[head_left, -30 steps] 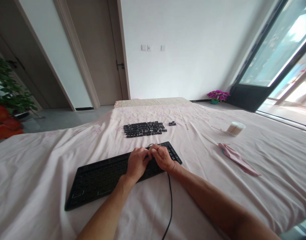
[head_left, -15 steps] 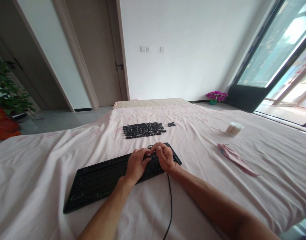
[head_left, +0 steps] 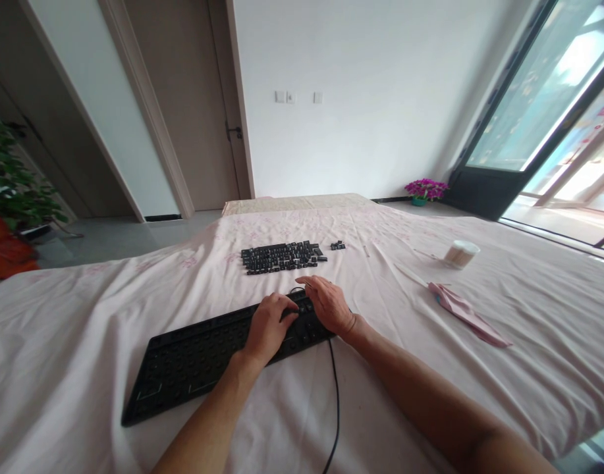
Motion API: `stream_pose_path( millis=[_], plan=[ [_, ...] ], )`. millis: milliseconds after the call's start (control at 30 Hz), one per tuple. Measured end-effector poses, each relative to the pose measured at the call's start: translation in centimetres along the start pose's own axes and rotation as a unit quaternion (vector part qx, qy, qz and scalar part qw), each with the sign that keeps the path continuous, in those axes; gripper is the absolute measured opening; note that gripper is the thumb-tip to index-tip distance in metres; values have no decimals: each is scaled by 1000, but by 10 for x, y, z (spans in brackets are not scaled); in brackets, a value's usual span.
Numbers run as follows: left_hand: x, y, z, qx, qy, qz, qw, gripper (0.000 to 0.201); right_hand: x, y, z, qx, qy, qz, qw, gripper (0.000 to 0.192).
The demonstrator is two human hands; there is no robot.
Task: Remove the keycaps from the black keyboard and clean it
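A black keyboard (head_left: pixel 197 359) lies at a slant on the pink cloth, its left part showing bare key posts without caps. My left hand (head_left: pixel 272 324) rests on it right of the middle, thumb and forefinger curled close together at the keys; what is between the tips is too dark to make out. Over the keyboard's right end is my right hand (head_left: pixel 329 306), fingers stretched out toward the left, covering part of the number keys. Beyond the keyboard, loose black keycaps (head_left: pixel 282 257) are laid out in rows, with a small group of keycaps (head_left: pixel 338 245) to their right.
On the right stand a clear tub of cotton swabs (head_left: pixel 461 255) and a crumpled pink cloth (head_left: pixel 467 316). A black cable (head_left: pixel 337 395) runs toward me from under the keyboard. Folds cross the pink bedspread (head_left: pixel 405 408).
My right hand has uncurled its fingers and turned flatter over the keyboard's right end. My left hand has stayed nearly in place.
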State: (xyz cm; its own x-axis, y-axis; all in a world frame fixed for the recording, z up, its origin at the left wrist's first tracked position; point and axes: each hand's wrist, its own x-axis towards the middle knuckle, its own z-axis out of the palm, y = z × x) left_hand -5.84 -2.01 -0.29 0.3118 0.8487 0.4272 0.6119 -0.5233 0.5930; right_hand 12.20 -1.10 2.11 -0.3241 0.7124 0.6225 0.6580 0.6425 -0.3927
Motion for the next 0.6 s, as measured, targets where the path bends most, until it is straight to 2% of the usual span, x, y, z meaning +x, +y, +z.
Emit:
stream_pose_path(
  millis=[200,433,600],
  plan=[
    [0,-1,3,17,12,-6,1000,11,-1,-1,-1,-63,-53,33,996,24],
    [4,-5,-3,-76,25,-50,996,7,-1,1,3,-55,-93,8,994,17],
    [4,-4,-5,-105,28,-101,989,12,-1,4,4,-33,-91,10,995,12]
  ],
)
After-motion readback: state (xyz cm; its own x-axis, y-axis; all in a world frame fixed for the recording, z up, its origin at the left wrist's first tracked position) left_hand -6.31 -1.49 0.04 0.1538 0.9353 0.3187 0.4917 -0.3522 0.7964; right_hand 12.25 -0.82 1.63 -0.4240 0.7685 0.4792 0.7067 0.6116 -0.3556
